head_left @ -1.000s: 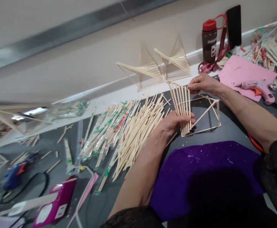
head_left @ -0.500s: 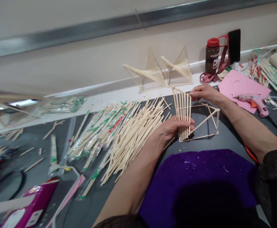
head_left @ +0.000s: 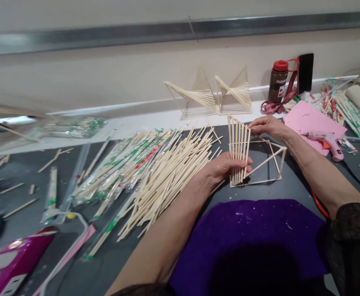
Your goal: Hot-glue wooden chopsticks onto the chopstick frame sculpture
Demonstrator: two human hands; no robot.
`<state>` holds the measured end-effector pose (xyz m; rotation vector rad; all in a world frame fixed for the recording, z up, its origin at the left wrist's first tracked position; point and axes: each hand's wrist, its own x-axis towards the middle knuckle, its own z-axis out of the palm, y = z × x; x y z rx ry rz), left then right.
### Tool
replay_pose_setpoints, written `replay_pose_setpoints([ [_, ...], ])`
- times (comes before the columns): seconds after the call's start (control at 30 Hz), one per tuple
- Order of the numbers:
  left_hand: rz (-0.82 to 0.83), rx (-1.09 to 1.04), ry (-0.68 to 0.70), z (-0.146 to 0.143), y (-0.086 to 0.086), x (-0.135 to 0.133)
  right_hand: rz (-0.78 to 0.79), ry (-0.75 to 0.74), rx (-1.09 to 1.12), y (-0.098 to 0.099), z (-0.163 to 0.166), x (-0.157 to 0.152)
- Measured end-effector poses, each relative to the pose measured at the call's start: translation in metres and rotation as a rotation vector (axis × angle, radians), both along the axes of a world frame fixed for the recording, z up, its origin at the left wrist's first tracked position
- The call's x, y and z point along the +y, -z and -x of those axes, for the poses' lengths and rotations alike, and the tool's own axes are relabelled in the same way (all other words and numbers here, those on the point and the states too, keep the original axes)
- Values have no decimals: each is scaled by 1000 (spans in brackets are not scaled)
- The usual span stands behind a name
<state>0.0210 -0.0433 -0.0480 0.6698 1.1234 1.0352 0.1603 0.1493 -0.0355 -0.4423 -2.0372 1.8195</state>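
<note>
A small open frame (head_left: 266, 159) of pale chopsticks stands on the dark grey table. Several chopsticks (head_left: 238, 142) rise side by side along its left side, fanned slightly. Around their lower part my left hand (head_left: 225, 166) is closed, thumb in front and fingers behind. My right hand (head_left: 266, 126) pinches the upper end of the outermost chopstick on the right. A big pile of loose chopsticks (head_left: 167, 176) lies left of the frame, close to my left wrist.
Two finished-looking twisted stick models (head_left: 195, 96) stand against the wall. At right are a pink glue gun (head_left: 324, 142) on pink sheet (head_left: 303, 117), a bottle (head_left: 278, 84) and a phone (head_left: 305, 73). Wrapped chopsticks (head_left: 127, 160) and a magenta case (head_left: 22, 255) lie left.
The camera view has tilted and shifted a little. Both hands keep the same hold on the chopsticks, with hardly any movement relative to the frame.
</note>
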Motion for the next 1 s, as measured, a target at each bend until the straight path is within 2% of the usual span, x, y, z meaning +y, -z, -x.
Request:
replay_pose_setpoints([
  [0.23, 16, 10, -10, 0, -1, 0, -13, 30, 22, 1, 3, -3],
  [0.67, 18, 5, -26, -2, -2, -1, 0, 123, 13, -9, 7, -13],
  [0.87, 37, 7, -35, -3, -2, 0, -34, 110, 23, -9, 6, -11],
  [1.0, 37, 2, -36, -2, 0, 2, -2, 76, 62, -5, 5, -6],
])
